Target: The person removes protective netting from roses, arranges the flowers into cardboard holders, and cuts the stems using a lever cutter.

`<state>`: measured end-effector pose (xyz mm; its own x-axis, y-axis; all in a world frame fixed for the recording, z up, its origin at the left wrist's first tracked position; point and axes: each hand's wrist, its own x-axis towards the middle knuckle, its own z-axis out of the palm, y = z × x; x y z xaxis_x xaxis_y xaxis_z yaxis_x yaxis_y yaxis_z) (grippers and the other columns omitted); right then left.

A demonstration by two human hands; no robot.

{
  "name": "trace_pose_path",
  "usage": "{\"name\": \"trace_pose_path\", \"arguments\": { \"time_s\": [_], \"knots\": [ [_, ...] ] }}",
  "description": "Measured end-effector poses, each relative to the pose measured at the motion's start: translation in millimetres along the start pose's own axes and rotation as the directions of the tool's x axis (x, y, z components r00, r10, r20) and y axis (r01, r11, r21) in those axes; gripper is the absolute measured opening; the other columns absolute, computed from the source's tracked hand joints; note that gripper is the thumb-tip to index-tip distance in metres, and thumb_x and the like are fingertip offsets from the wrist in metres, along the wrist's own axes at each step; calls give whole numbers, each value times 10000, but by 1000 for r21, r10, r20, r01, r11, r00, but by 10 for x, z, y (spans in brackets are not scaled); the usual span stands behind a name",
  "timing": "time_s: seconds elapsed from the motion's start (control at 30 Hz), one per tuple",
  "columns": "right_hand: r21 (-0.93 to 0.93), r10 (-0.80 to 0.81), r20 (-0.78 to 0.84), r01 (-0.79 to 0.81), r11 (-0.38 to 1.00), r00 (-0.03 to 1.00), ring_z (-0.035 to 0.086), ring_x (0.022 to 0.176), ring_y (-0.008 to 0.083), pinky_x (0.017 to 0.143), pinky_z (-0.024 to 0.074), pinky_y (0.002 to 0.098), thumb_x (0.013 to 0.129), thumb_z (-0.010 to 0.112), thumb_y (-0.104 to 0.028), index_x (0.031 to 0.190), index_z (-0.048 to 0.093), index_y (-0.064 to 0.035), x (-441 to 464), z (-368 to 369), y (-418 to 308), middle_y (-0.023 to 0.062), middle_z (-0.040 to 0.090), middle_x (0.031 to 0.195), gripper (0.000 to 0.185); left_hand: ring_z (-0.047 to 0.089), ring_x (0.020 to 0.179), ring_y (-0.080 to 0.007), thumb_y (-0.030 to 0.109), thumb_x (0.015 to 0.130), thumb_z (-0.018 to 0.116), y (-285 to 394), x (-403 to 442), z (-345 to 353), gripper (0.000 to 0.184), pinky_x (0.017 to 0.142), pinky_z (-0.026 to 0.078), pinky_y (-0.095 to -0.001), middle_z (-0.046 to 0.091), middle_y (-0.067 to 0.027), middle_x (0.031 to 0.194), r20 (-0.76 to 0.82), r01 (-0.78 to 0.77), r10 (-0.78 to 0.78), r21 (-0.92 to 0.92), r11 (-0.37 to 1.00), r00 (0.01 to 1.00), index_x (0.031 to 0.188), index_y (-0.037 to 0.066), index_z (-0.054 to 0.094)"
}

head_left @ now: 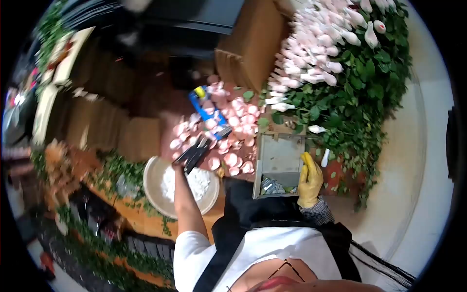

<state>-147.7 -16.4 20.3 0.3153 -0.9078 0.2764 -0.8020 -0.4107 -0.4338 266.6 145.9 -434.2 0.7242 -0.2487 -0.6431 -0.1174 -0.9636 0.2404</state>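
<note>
Beside our left arm sits a round white basin [148, 186], partly filled with small white pieces [199, 184]; our forearm crosses over it. Our left hand [178, 168] is closed around a black stapler-like tool [197, 156], just above the basin's far rim. Near our lap stands a grey tray [280, 172] divided in two: the far compartment shows its pale floor, while the near one holds metallic strips [273, 187]. Our right hand [310, 182], in a yellow glove, is at the tray's right wall with its fingers close together; we cannot tell whether they pinch anything.

Beyond the tool, pink round pieces [234, 159] lie scattered up to the tray's left wall, some over a blue tool [208, 109]. The reddish-brown tabletop [168, 104] shows between them and a cardboard box [140, 138] on the left. Leafy stems [362, 92] crowd the tray's right side, leaving only a narrow gap.
</note>
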Motion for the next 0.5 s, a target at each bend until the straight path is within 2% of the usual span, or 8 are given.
{"name": "trace_pose_path", "arguments": {
  "time_s": [0.03, 0.17, 0.23, 0.37, 0.43, 0.5],
  "knots": [
    [-59, 32, -18, -33, 998, 999, 669, 1007, 355, 876, 522, 422, 961, 553, -102, 1271, 620, -18, -25, -12, -35, 170, 715, 1095, 328, 667, 973, -387, 400, 970, 567, 28, 64, 120, 484, 868, 509, -449, 702, -246, 1091, 15, 0, 0, 16, 1000, 1000, 1150, -40, 657],
    [-14, 67, 69, -66, 998, 995, 669, 964, 358, 863, 527, 408, 968, 544, -111, 1243, 626, -12, 104, -13, -70, 178, 707, 1101, 304, 662, 960, -375, 404, 972, 566, 161, 140, 482, 494, 859, 509, -446, 704, -241, 1081, 14, 24, -24, -10, 1000, 1000, 1149, -49, 653],
    [40, 94, 125, -100, 994, 988, 664, 957, 371, 867, 527, 402, 976, 538, -127, 1239, 627, -9, 94, -24, -122, 191, 695, 1118, 302, 660, 954, -369, 406, 974, 566, 58, 115, 563, 499, 855, 509, -445, 704, -239, 1076, -5, 39, -39, -36, 999, 999, 1149, -53, 652],
    [-1, 163, 130, -164, 986, 978, 658, 976, 376, 872, 520, 406, 994, 528, -179, 1262, 610, -15, 129, -39, -182, 191, 693, 1108, 324, 655, 942, -357, 410, 976, 566, -151, -143, 559, 509, 846, 509, -441, 706, -234, 1066, -50, 53, -58, -92, 994, 997, 1148, -62, 648],
    [-32, 167, 88, -165, 986, 982, 659, 973, 364, 858, 521, 407, 979, 538, -147, 1244, 622, -15, 98, -61, -86, 177, 697, 1101, 308, 653, 936, -351, 412, 977, 565, -204, -246, 533, 514, 841, 510, -440, 707, -231, 1062, -70, 31, -39, -122, 992, 997, 1147, -67, 647],
    [-39, 62, 89, -58, 998, 994, 668, 922, 322, 835, 525, 365, 950, 560, -74, 1235, 631, -10, 104, -75, -87, 148, 710, 1113, 301, 650, 929, -345, 414, 979, 565, -247, -328, 488, 519, 837, 510, -438, 707, -228, 1057, -86, 5, -18, -149, 989, 996, 1146, -71, 645]
  ]
}}
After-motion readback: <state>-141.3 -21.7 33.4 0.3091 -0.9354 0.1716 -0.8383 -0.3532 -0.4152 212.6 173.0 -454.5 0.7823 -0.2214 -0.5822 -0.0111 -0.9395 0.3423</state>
